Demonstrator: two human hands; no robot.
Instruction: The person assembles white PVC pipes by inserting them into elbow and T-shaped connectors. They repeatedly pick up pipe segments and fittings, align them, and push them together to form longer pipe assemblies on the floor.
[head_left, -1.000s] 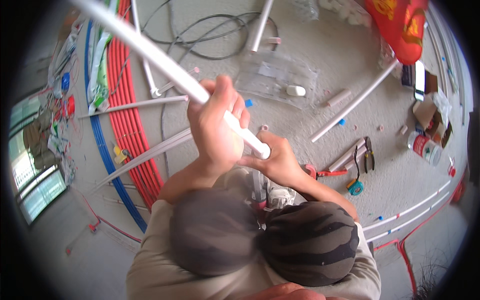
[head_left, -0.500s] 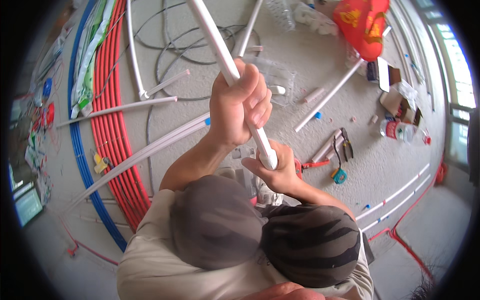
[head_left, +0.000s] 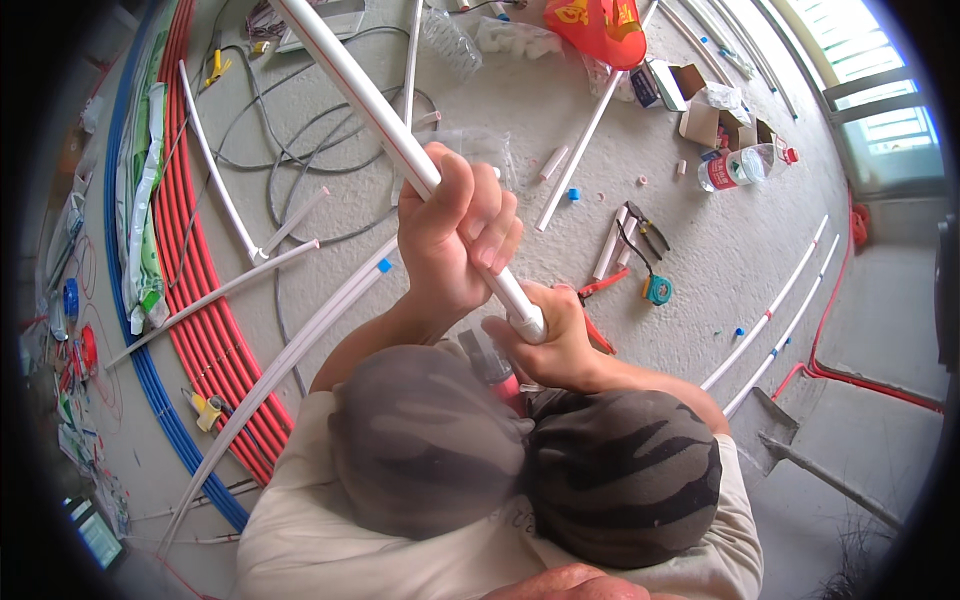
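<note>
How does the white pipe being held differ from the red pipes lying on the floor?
The white pipe is a single one, lifted off the floor and gripped by the left hand, with the right hand at its near end. The red pipes lie flat on the concrete in a packed bundle, untouched, beside blue pipes. The white one looks straight; the red ones sweep in a long curve. Both are long and slim.

This is an unfinished room on a building site, its bare grey concrete floor (head_left: 700, 250) showing rough-in work for wiring. Left of the floor's middle, red conduits (head_left: 195, 280) and blue conduits (head_left: 125, 330) run in a bundled curve, with loose white pipes (head_left: 215, 295) and grey cables (head_left: 300, 160) beside them. Right of them lie pliers (head_left: 640, 230), a tape measure (head_left: 658, 290) and cardboard boxes (head_left: 715, 115).
</note>
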